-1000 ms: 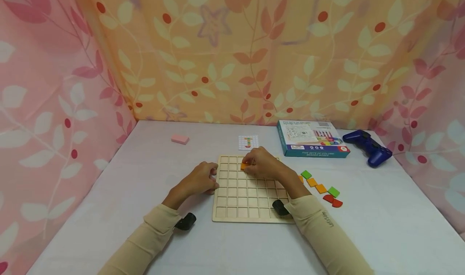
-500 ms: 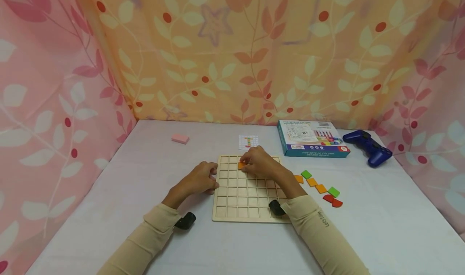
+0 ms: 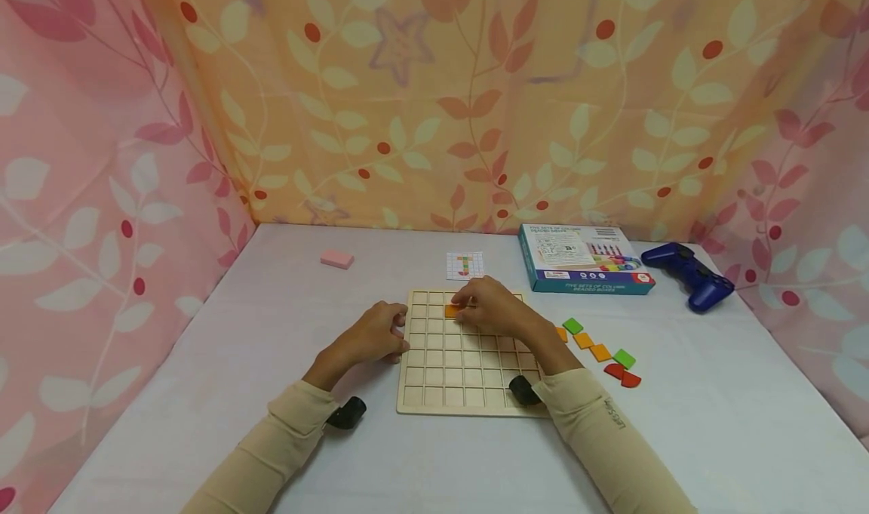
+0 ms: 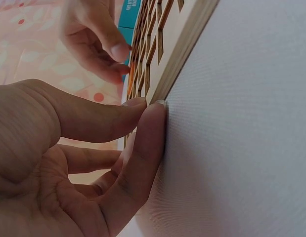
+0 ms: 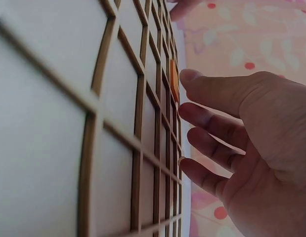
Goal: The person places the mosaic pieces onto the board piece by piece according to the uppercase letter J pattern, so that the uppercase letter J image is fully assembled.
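A square wooden grid board (image 3: pixel 434 402) lies on the white-covered table. Its left edge is pinched between the thumb and a finger of my left hand (image 3: pixel 370 336), as the left wrist view shows. An orange square tile (image 3: pixel 451 311) sits in a cell near the board's far edge. My right hand (image 3: pixel 495 308) is over the board beside this tile, its fingers loosely bent. The right wrist view shows the thumb tip at the tile (image 5: pixel 174 80) without a grip round it; whether it touches is unclear. Behind the board lies a pattern card (image 3: pixel 465 266).
Right of the board lie green tiles (image 3: pixel 623 358), orange tiles (image 3: pixel 600 352) and red half-round tiles (image 3: pixel 631 379). Farther back are a teal box (image 3: pixel 589 261) and a blue game controller (image 3: pixel 687 275). A pink block (image 3: pixel 336 260) is at the back left.
The orange tile has shifted slightly left into its cell. My right hand went left with it, then drew back a little to the right, uncovering more of it. The left hand stays put.
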Action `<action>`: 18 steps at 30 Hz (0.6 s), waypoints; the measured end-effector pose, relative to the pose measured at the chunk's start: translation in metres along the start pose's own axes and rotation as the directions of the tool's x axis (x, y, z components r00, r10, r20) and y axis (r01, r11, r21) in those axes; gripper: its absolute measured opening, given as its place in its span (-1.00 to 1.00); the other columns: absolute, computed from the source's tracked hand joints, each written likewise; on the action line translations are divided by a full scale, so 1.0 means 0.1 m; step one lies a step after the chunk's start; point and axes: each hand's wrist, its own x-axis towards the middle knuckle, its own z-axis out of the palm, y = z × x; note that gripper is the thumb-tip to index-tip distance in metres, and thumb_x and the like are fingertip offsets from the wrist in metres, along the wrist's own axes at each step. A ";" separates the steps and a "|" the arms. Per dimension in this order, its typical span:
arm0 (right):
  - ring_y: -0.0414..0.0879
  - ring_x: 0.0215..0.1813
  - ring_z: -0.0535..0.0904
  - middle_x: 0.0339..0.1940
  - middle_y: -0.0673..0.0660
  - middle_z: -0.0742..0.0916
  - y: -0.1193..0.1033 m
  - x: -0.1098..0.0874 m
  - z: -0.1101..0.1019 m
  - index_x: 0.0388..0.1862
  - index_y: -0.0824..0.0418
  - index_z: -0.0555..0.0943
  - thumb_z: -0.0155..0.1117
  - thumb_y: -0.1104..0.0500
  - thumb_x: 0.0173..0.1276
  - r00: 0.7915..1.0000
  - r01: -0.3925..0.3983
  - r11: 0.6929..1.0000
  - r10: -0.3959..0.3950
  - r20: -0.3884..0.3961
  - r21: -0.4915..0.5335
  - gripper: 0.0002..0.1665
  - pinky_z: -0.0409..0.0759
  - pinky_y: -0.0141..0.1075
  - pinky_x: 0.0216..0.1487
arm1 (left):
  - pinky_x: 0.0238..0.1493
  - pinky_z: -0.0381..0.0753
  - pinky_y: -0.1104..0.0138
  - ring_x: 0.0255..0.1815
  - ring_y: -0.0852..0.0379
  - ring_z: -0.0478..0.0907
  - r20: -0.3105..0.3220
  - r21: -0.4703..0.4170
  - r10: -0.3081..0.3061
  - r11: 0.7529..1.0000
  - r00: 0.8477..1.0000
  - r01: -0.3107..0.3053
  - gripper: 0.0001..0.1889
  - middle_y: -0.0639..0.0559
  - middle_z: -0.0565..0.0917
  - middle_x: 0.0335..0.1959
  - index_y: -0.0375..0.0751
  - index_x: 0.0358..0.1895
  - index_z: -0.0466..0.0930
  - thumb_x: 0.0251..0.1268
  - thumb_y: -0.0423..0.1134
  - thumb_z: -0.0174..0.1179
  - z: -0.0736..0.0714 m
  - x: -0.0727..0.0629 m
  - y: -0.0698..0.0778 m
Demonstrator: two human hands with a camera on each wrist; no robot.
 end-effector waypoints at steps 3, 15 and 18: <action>0.07 0.09 0.61 -0.03 0.13 0.82 0.03 -0.08 -0.04 0.11 0.31 0.78 0.44 0.20 0.44 1.000 0.013 1.000 -0.013 -0.027 -0.002 -0.68 0.66 -0.04 0.20 | -0.35 0.83 0.33 -0.23 0.07 0.59 0.000 -0.003 0.004 1.000 1.000 -0.004 -0.29 -0.19 0.43 0.04 -0.52 0.49 0.33 0.27 -0.59 0.39 0.00 0.00 0.00; 0.06 0.07 0.53 -0.02 0.08 0.78 0.28 -0.57 -0.29 0.18 0.25 0.76 0.48 0.13 0.42 0.989 -0.139 0.990 0.140 -0.042 0.024 -0.60 0.57 -0.13 0.08 | -0.37 0.80 0.35 -0.23 0.06 0.61 -0.010 0.032 0.005 0.999 1.000 -0.005 -0.35 -0.21 0.43 0.03 -0.51 0.42 0.39 0.26 -0.58 0.39 0.01 0.00 0.00; 0.06 0.07 0.51 -0.03 0.07 0.77 0.37 -0.70 -0.36 0.19 0.23 0.76 0.51 0.10 0.40 0.982 -0.183 0.983 0.183 -0.044 0.003 -0.57 0.55 -0.15 0.06 | -0.38 0.80 0.35 -0.23 0.05 0.61 -0.011 0.038 0.016 0.999 1.000 -0.016 -0.37 -0.22 0.43 0.01 -0.52 0.39 0.40 0.25 -0.59 0.40 0.01 0.00 0.00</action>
